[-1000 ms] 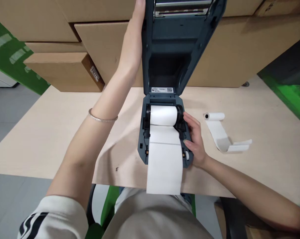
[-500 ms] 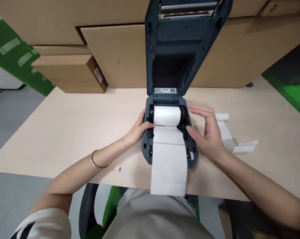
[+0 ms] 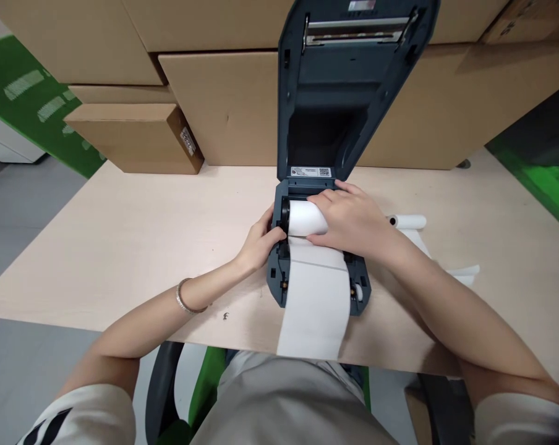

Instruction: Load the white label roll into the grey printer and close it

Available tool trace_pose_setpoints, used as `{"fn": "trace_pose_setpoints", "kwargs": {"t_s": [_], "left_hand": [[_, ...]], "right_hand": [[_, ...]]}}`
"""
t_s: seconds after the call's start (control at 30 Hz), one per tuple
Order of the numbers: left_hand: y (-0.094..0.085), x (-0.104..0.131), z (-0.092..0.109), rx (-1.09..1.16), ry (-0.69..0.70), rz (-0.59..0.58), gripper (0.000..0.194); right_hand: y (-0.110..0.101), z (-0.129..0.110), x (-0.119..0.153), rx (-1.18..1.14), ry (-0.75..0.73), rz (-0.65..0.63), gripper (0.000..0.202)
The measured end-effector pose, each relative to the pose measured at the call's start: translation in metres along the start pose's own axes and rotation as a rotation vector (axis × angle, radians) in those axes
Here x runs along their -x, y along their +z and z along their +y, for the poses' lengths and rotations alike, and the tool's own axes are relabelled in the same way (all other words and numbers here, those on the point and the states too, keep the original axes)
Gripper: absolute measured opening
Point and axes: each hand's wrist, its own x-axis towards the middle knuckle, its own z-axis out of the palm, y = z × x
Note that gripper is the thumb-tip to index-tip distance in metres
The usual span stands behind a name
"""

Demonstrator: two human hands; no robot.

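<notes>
A dark blue-grey label printer (image 3: 279, 284) stands on the table with its lid (image 3: 321, 93) raised. Inside sits a white label roll (image 3: 302, 217), its strip (image 3: 314, 309) running out over the front towards the table edge. My left hand (image 3: 260, 242) grips the printer's left side, the thumb over the rim beside the black roll holder (image 3: 285, 216). Over the right part of the roll lies my right hand (image 3: 349, 219), fingers and thumb curved around it. It hides the roll's right end and the right holder.
To the right lie a small white roll (image 3: 410, 222) and a curled paper strip (image 3: 465, 272). Behind the printer, large cardboard boxes (image 3: 224, 111) form a wall. A flat carton (image 3: 135, 139) is at the back left of the table (image 3: 145, 247).
My right hand has moved left from beside the printer and closed on the label roll. The strip's free end has shifted slightly left. My left hand keeps its hold.
</notes>
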Motion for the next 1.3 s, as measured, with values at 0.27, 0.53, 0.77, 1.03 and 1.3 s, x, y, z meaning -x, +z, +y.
{"fn": "trace_pose_setpoints", "kwargs": {"t_s": [0.27, 0.53, 0.77, 1.03, 1.3], "left_hand": [[-0.001, 0.001, -0.001, 0.021, 0.016, -0.014, 0.054], [-0.005, -0.002, -0.01, 0.003, 0.059, -0.042, 0.044], [-0.002, 0.0, -0.005, 0.005, 0.071, -0.032, 0.041], [-0.003, 0.001, -0.001, -0.021, 0.073, -0.028, 0.037], [-0.003, 0.0, 0.0, -0.043, 0.065, -0.026, 0.038]], "right_hand": [[-0.005, -0.006, 0.002, -0.016, 0.002, 0.236, 0.046], [-0.072, 0.001, 0.024, -0.071, 0.224, 0.471, 0.064], [-0.094, 0.072, 0.041, 0.086, 0.543, 0.104, 0.068], [-0.014, 0.102, 0.016, -0.098, 0.44, -0.274, 0.066], [-0.031, 0.145, 0.041, -0.159, 0.487, -0.326, 0.077]]}}
